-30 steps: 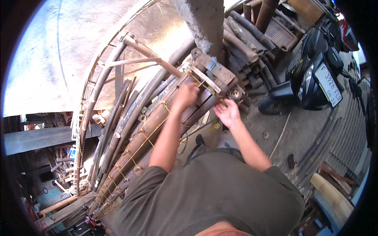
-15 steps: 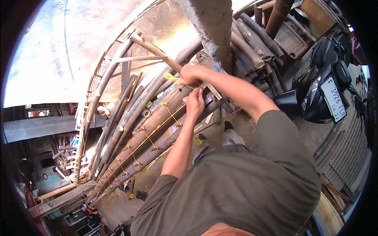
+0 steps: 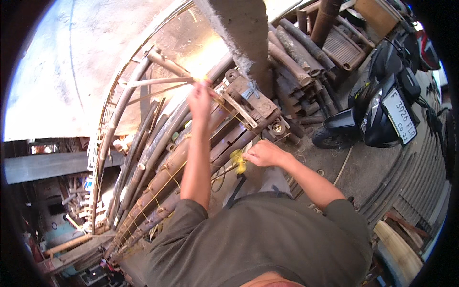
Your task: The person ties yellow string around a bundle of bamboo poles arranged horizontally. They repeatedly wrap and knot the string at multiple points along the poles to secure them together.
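Observation:
My right hand [image 3: 267, 154] is closed beside a bunched yellow string [image 3: 237, 161], gripping it just in front of my body. Farther away and to the left, my left hand [image 3: 200, 99] is raised over the bamboo pole frame; motion blurs its fingers, and whatever they hold is unclear. Between the hands lies the end of two long bamboo poles [image 3: 222, 122], crossed by a short wooden bar [image 3: 240, 111]. Thin yellow cord [image 3: 158, 195] runs along the poles and loops around small pegs on them.
A wooden block with a blue tie [image 3: 258, 98] stands by a concrete pillar [image 3: 239, 33]. Cut bamboo lengths [image 3: 291, 52] are stacked at the back right. A black motorcycle [image 3: 377, 110] is parked on the right. More poles [image 3: 148, 148] lean at the left.
My right hand has come back toward my body, bringing the yellow string across the pole end. My left hand has moved away to the upper left. The view has shifted slightly.

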Demonstrator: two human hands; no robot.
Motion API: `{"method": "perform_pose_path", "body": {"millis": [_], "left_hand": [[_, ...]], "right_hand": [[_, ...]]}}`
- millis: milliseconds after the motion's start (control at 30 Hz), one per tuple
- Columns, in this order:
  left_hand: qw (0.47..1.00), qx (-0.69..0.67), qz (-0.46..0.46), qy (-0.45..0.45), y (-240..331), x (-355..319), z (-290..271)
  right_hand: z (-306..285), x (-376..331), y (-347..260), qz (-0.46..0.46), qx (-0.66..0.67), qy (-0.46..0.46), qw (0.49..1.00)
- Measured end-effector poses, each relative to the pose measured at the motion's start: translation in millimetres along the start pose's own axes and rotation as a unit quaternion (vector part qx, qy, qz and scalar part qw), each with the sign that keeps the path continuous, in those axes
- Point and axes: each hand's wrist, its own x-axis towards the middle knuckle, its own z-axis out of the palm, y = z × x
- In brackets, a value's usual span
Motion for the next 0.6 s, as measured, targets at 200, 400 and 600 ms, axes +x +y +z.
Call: {"method": "perform_pose_path", "body": {"millis": [200,400,600], "left_hand": [[0.91,0.411,0.055,-0.017,-94.1,53.4,-11.7],[0.924,0.369,0.083,-0.064,-36.6,-19.3,-139.5],[0.841,0.526,-0.092,-0.092,-52.6,-160.7,-338.5]], "right_hand": [[25.6,-4.8,-7.3,0.027,-0.087,0.045,0.995],[142.4,8.9,-83.8,-0.002,-0.13,0.139,0.982],[305.8,34.4,-151.5,0.296,0.646,-0.13,0.691]]}}
